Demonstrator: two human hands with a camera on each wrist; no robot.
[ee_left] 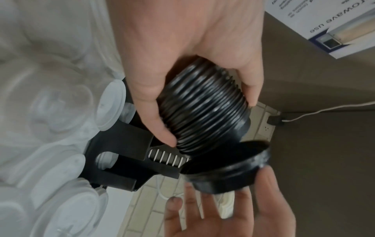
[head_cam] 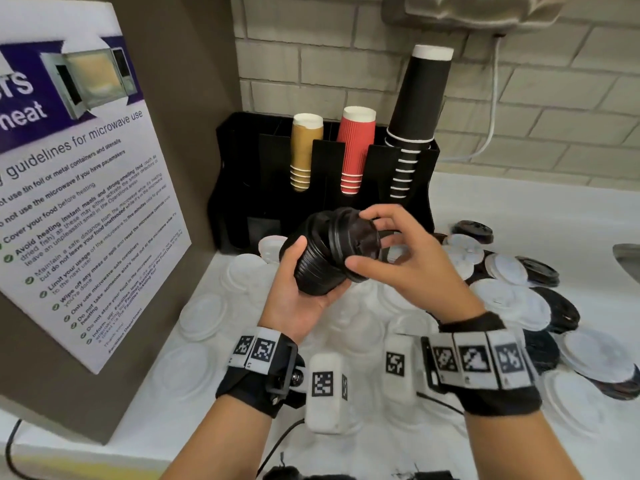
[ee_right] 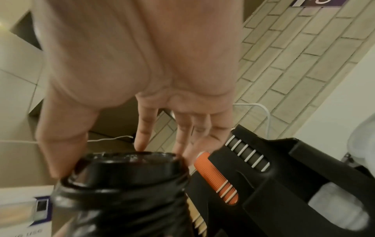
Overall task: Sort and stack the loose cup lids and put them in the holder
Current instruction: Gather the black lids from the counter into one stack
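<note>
My left hand [head_cam: 294,296] grips a lying stack of black lids [head_cam: 317,268] above the white counter, thumb on top and fingers underneath. My right hand [head_cam: 412,258] pinches the end black lid [head_cam: 356,240] by its rim between thumb and fingertips. In the left wrist view that lid [ee_left: 229,168] sits tilted at the end of the stack [ee_left: 202,109]. The black holder [head_cam: 242,188] stands just behind, against the tiled wall, with gold, red and black cup stacks in its slots. In the right wrist view the lid [ee_right: 125,170] lies under my right hand [ee_right: 142,56].
Loose white lids [head_cam: 512,299] and black lids [head_cam: 472,230] lie heaped on the counter to the right. Clear lids [head_cam: 204,317] lie below my hands and to the left. A microwave poster [head_cam: 69,168] covers the left wall. A sink edge [head_cam: 627,261] shows at far right.
</note>
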